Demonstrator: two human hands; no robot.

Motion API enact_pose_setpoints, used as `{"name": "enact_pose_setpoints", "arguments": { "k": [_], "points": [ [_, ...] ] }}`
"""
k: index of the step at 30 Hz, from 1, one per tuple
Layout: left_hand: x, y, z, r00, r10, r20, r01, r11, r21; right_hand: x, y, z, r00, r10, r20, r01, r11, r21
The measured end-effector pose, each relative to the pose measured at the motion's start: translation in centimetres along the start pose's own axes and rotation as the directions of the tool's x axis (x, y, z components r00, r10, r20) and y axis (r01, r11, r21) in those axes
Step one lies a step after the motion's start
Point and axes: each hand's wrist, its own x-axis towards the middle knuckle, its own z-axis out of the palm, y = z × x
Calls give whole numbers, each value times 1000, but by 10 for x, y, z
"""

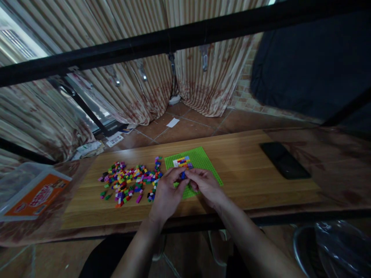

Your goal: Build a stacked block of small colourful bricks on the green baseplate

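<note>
Both hands meet over a green baseplate [207,162], around a small blue building brick [183,175]. My left hand [169,189] pinches it between thumb and forefinger. From the other side, the fingertips of my right hand [204,183] also close on it; whether it is one brick or two pressed together I cannot tell. Just beyond my fingers, a block of multicoloured bricks [182,161] in white, yellow, red and blue is set on the plate. A loose heap of coloured bricks [124,179] spreads to the left of the plate.
The wooden board [240,173] carries all this, with a black phone [285,160] on its right side. A clear plastic tub [31,189] with an orange label stands at the far left. A dark rail [139,44] crosses in front of striped curtains [139,23].
</note>
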Motion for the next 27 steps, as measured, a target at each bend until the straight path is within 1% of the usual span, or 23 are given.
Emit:
{"name": "enact_pose_setpoints", "arguments": {
  "k": [2, 4, 7, 8, 10, 13, 15, 17, 21, 27],
  "points": [
    [-3, 0, -4, 998, -25, 53, 28, 998, -62, -1, 0, 0, 1000, -1, 9, 1, 1000, -17],
    [-6, 0, -7, 996, -48, 80, 57, 993, -106, -2, 1, 0, 1000, 6, 30, -5, 999, -42],
    [-9, -1, -8, 996, -61, 68, 67, 993, -97, -2, 3, -1, 999, 21, 49, -17, 998, -67],
    [-8, -3, -8, 997, -59, 48, 62, 996, -63, -2, 3, -1, 999, 18, 43, -14, 997, -75],
    [-5, -6, -8, 999, -50, -17, 51, 997, 59, -1, 2, -4, 1000, 0, 4, 0, 997, -83],
    [4, -12, -7, 994, -2, -107, 31, 960, 278, 4, 0, -12, 994, -46, -99, 40, 997, -66],
    [11, -15, -5, 993, 44, -112, 4, 921, 390, 7, -2, -18, 983, -75, -167, 67, 996, -51],
    [16, -17, -1, 991, 92, -100, -35, 883, 468, 10, -3, -23, 972, -90, -215, 79, 995, -56],
    [20, -22, 7, 982, 157, -105, -75, 833, 548, 12, -2, -24, 970, -94, -222, 77, 993, -85],
    [23, -27, 6, 983, 148, -105, -67, 832, 550, 14, -3, -20, 967, -118, -226, 91, 988, -127]
  ]
}}
